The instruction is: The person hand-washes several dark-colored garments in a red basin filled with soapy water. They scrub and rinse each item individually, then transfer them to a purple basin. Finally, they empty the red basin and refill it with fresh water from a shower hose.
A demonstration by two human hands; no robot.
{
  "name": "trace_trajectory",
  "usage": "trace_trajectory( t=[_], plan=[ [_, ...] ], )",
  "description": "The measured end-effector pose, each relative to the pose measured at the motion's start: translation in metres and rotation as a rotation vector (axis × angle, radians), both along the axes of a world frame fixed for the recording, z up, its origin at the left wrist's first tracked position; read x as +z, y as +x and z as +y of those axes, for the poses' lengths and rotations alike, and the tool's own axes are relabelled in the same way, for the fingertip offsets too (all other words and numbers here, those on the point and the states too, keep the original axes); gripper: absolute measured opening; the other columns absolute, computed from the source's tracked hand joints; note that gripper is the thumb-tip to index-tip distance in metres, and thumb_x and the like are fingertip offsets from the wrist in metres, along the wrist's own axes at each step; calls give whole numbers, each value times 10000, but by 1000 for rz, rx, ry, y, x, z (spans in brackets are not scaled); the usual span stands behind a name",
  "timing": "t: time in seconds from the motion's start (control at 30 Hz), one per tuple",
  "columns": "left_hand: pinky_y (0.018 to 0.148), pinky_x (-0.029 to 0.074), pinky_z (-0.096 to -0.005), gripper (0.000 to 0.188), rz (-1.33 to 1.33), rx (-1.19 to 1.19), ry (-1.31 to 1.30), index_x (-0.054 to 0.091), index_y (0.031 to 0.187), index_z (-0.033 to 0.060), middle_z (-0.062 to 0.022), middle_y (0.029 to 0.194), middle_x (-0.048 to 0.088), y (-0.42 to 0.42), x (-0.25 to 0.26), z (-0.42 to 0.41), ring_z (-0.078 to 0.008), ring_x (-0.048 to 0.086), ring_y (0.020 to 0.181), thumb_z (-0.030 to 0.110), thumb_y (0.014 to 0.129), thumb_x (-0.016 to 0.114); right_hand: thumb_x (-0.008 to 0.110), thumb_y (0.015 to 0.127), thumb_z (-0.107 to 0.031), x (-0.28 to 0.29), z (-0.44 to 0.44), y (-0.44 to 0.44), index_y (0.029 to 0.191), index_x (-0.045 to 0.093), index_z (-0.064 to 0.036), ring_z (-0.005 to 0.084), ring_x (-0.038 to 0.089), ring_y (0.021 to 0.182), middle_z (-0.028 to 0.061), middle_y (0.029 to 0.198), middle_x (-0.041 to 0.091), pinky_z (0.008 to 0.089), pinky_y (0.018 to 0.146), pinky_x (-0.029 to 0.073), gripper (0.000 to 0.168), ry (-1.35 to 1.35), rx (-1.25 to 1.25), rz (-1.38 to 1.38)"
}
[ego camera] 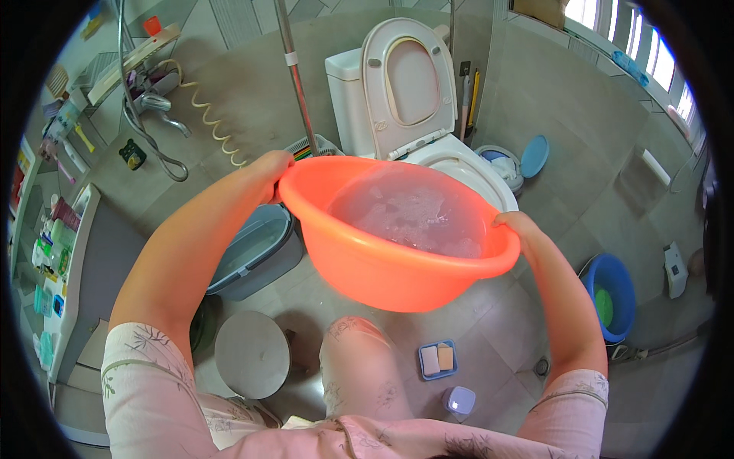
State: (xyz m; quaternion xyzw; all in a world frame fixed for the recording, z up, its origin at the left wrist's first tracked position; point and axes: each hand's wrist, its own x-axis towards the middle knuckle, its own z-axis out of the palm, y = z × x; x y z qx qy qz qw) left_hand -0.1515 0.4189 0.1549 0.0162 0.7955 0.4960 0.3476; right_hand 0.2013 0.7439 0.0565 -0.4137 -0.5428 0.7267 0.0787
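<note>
An orange plastic basin point(390, 275) is held up in front of me, tilted, with cloudy, foamy water point(410, 209) in it. My left hand point(276, 172) grips its rim at the left end. My right hand point(513, 224) grips the rim at the right end, thumb over the edge. Behind the basin stands a white toilet point(493, 183), its lid and seat point(410, 86) raised; the basin hides part of the bowl. Below, on the tiled floor, a blue soap dish point(437, 377) holds two bars, near a small lidded container point(460, 400).
A grey bucket point(272, 272) with water stands left of the basin, near a round stool point(252, 354). At right is a blue bucket point(622, 298). A small bin point(507, 155) with a blue lid stands beside the toilet. A metal pole point(295, 69) rises behind the basin. A washbasin counter point(77, 275) is far left.
</note>
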Motion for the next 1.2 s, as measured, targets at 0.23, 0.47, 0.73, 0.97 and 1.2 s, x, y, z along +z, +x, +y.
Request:
trace_trajectory(
  t=[0.23, 0.47, 0.73, 0.97, 1.2],
  plan=[
    [569, 530, -313, 131, 0, 54, -11, 548, 854, 70, -33, 795, 607, 2, 15, 61, -147, 617, 658, 169, 823, 468, 531, 715, 5, -17, 29, 3, 1092, 467, 153, 359, 604, 969, 270, 1102, 556, 460, 818, 513, 410, -80, -25, -16],
    [413, 386, -223, 247, -151, 138, 148, 513, 854, 56, -16, 712, 549, 5, 30, 81, -101, 489, 542, 258, 905, 379, 524, 723, -14, -10, 28, 2, 1147, 420, 122, 347, 594, 991, 243, 1123, 544, 453, 815, 519, 458, -141, 27, -48],
    [445, 449, -214, 393, -203, 146, 258, 442, 997, -72, -89, 726, 549, 10, 51, 102, -140, 518, 553, 307, 924, 366, 552, 768, -181, -31, 52, -1, 804, 554, -73, 146, 485, 474, 45, 633, 550, 279, 409, 348, 114, 66, 142, -287],
    [638, 557, -288, 457, -216, 167, 527, 333, 1086, -168, -167, 877, 537, 23, 90, 123, -235, 602, 710, 251, 914, 397, 565, 812, -350, -69, 67, -11, 712, 511, -149, 76, 367, 421, -24, 546, 478, 197, 408, 234, 230, -248, 12, -105],
    [956, 482, -415, 539, -307, -36, 926, 178, 1267, -213, -345, 1269, 378, 52, 111, 153, -400, 521, 1116, 146, 907, 355, 568, 807, -370, -120, 89, -14, 886, 576, -94, 153, 491, 512, 47, 693, 576, 244, 414, 328, 287, -578, -8, 185]
  ],
)
